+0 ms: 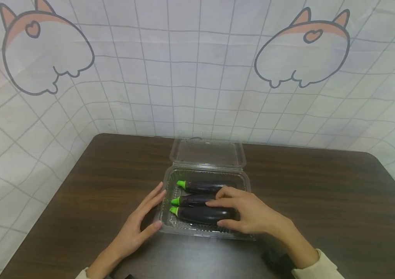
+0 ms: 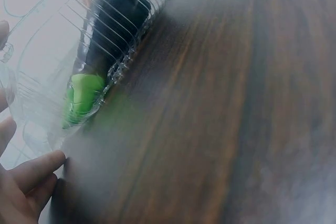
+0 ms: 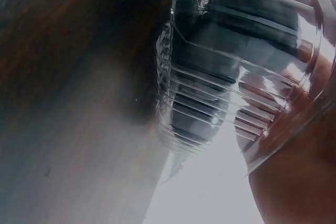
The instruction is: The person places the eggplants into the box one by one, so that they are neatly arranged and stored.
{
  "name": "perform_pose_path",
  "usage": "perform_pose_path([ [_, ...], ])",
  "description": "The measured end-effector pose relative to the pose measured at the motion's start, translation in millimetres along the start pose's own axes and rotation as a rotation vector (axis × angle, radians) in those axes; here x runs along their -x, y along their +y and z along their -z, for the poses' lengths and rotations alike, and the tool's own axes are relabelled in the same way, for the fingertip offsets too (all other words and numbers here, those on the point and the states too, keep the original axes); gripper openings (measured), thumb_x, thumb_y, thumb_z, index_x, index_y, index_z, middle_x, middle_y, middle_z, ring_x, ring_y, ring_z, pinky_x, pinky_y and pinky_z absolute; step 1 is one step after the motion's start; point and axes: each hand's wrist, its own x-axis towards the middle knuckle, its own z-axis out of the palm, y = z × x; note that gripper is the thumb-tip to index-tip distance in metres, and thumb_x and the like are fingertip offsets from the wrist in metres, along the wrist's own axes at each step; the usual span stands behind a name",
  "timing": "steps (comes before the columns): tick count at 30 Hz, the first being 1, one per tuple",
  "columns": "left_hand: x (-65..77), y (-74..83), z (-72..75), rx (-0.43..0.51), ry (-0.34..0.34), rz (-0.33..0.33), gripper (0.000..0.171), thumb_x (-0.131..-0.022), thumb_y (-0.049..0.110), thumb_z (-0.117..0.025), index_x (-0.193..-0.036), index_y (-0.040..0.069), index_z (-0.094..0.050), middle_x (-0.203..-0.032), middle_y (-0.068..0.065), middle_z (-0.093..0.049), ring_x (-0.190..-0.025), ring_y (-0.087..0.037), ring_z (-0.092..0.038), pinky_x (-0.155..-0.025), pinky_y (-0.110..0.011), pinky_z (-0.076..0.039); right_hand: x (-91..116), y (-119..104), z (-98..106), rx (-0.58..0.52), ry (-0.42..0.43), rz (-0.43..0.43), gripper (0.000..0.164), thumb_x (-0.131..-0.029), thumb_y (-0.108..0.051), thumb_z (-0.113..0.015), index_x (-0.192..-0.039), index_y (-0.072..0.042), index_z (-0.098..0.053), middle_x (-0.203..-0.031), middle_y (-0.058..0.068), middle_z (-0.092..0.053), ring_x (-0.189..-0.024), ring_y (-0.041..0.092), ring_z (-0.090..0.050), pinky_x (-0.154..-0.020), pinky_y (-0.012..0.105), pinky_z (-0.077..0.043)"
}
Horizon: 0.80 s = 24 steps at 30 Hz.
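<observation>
Three dark purple eggplants with bright green caps lie side by side in a clear plastic clamshell box (image 1: 200,233), its lid (image 1: 207,153) swung back. My right hand (image 1: 251,209) reaches in from the right and grips the front eggplant (image 1: 197,214), thumb on its near side and fingertips on its far side. These fingers partly cover the middle eggplant (image 1: 194,200) and the back eggplant (image 1: 202,186). At the box's left edge rests my left hand (image 1: 136,224), fingers fairly straight. Through the ribbed wall, the left wrist view shows one green cap (image 2: 84,95) near the left thumb.
A dark wood-grain table (image 1: 113,166) carries the box near its middle. Behind it hangs a white grid-patterned cloth (image 1: 197,77) with two cartoon animal drawings. A black object (image 1: 275,260) is by the right forearm.
</observation>
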Motion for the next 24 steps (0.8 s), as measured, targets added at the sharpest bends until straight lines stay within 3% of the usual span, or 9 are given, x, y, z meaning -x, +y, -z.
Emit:
perform_pose_path([
  [5, 0.3, -0.5, 0.4, -0.001, -0.002, 0.003, 0.063, -0.089, 0.006, -0.06, -0.147, 0.002, -0.035, -0.156, -0.017, -0.02, -0.14, -0.031, -0.026, -0.11, -0.024, -0.017, -1.4, -1.5, 1.4, -0.004, -0.029, -0.044, 0.048, -0.086, -0.037, -0.07, -0.131, -0.026, -0.055, -0.119, -0.014, -0.052, -0.104, 0.005, -0.054, -0.084, 0.035, -0.05],
  [10, 1.0, -1.1, 0.7, -0.003, -0.004, 0.006, 0.063, -0.089, 0.006, -0.06, -0.147, 0.003, -0.034, -0.156, -0.016, -0.019, -0.14, -0.031, -0.025, -0.11, -0.024, -0.017, -1.2, -3.7, 2.6, -0.027, -0.044, -0.098, 0.04, -0.087, -0.039, -0.069, -0.122, -0.026, -0.054, -0.117, -0.016, -0.052, -0.105, 0.004, -0.053, -0.086, 0.036, -0.049],
  [16, 1.1, -1.6, 0.5, -0.005, -0.006, 0.01, 0.063, -0.089, 0.006, -0.06, -0.147, 0.003, -0.034, -0.156, -0.016, -0.019, -0.14, -0.031, -0.027, -0.11, -0.023, -0.017, -1.0, -4.2, 2.6, -0.029, -0.037, -0.087, 0.038, -0.085, -0.036, -0.072, -0.116, -0.023, -0.055, -0.115, -0.016, -0.054, -0.109, 0.004, -0.052, -0.09, 0.034, -0.047],
  [24, 0.8, -2.4, 0.2, -0.005, -0.005, 0.003, 0.064, -0.089, 0.006, -0.06, -0.147, 0.003, -0.034, -0.156, -0.016, -0.019, -0.14, -0.032, -0.025, -0.11, -0.023, -0.017, -1.7, -4.9, 2.2, -0.007, -0.041, -0.088, 0.034, -0.085, -0.034, -0.072, -0.112, -0.019, -0.057, -0.113, -0.015, -0.054, -0.101, 0.005, -0.054, -0.084, 0.033, -0.049],
])
